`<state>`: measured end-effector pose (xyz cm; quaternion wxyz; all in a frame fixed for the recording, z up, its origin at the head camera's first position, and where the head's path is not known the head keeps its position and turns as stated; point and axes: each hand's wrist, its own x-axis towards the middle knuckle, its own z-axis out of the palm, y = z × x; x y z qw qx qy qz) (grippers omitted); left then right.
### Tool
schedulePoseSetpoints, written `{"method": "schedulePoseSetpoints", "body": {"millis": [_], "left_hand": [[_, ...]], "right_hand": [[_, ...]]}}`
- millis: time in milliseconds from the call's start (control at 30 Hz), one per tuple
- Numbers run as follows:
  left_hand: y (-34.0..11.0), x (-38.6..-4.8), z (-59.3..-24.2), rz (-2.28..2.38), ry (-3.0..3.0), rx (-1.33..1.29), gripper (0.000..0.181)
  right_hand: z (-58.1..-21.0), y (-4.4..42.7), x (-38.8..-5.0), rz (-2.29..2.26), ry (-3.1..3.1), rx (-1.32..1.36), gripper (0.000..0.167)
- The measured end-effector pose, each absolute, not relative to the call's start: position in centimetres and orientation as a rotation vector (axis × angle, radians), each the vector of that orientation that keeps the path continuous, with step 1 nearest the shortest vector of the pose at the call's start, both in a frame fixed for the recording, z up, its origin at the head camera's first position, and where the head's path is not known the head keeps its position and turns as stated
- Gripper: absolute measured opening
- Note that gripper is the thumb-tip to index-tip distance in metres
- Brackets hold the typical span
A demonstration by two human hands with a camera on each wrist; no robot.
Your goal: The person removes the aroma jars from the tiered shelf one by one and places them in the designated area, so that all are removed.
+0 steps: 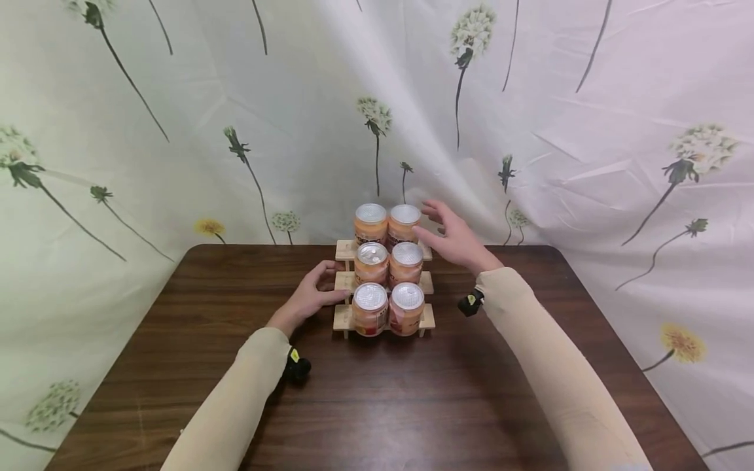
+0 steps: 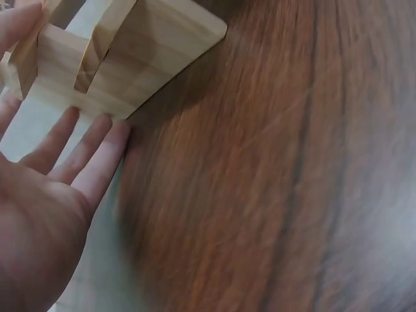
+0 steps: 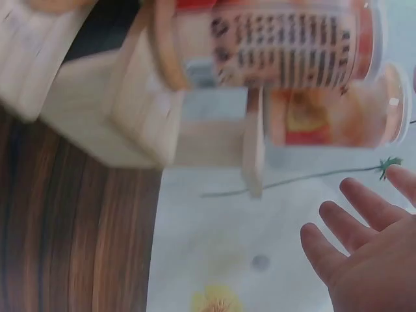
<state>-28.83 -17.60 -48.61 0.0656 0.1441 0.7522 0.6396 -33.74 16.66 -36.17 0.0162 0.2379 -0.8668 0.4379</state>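
A stepped wooden rack [image 1: 343,281] carries several orange-labelled cans with silvery lids, two on each step. My left hand [image 1: 310,294] is at the rack's left side. In the left wrist view its extended fingertips [image 2: 119,132] reach the side panel [image 2: 156,52], and part of the hand is cut off. Beside the top right can [image 1: 404,226] is my right hand [image 1: 456,242], thumb and fingers spread. The right wrist view shows those fingers [image 3: 325,250] straight and apart from the cans, with a printed label on the nearer can [image 3: 279,49].
The rack stands near the back edge of a dark brown wooden table [image 1: 383,405]. Right behind it hangs a pale cloth [image 1: 306,98] printed with dandelions. A black wrist device [image 1: 296,367] is strapped on the left sleeve, another [image 1: 470,303] on the right.
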Motion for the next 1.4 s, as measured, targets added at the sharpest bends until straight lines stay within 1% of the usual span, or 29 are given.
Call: {"method": "schedulePoseSetpoints", "body": {"millis": [133, 267, 600, 767, 1133, 1400], "left_hand": [[-17.3, -28.6, -48.7, 1.942, 2.268, 0.355, 0.054], [-17.2, -28.4, -48.7, 1.948, 2.283, 0.345, 0.053], [-16.6, -28.1, -49.3, 1.989, 2.236, 0.293, 0.053], [-16.3, -27.9, -49.1, 2.000, 2.222, 0.306, 0.052], [-16.4, -28.2, -49.1, 1.987, 2.224, 0.272, 0.052], [-16.7, -28.2, -49.2, 1.985, 2.215, 0.255, 0.054]], "right_hand": [[-36.1, 15.7, -33.9, 1.413, -2.685, 0.755, 0.077], [-36.1, 14.9, -34.0, 1.429, -2.676, 0.763, 0.079], [-36.2, 14.1, -34.5, 1.416, -2.661, 0.770, 0.075], [-36.2, 14.2, -34.4, 1.433, -2.656, 0.713, 0.074], [-36.1, 14.5, -34.0, 1.419, -2.619, 0.639, 0.066], [-35.9, 16.2, -33.7, 1.423, -2.602, 0.579, 0.070]]}}
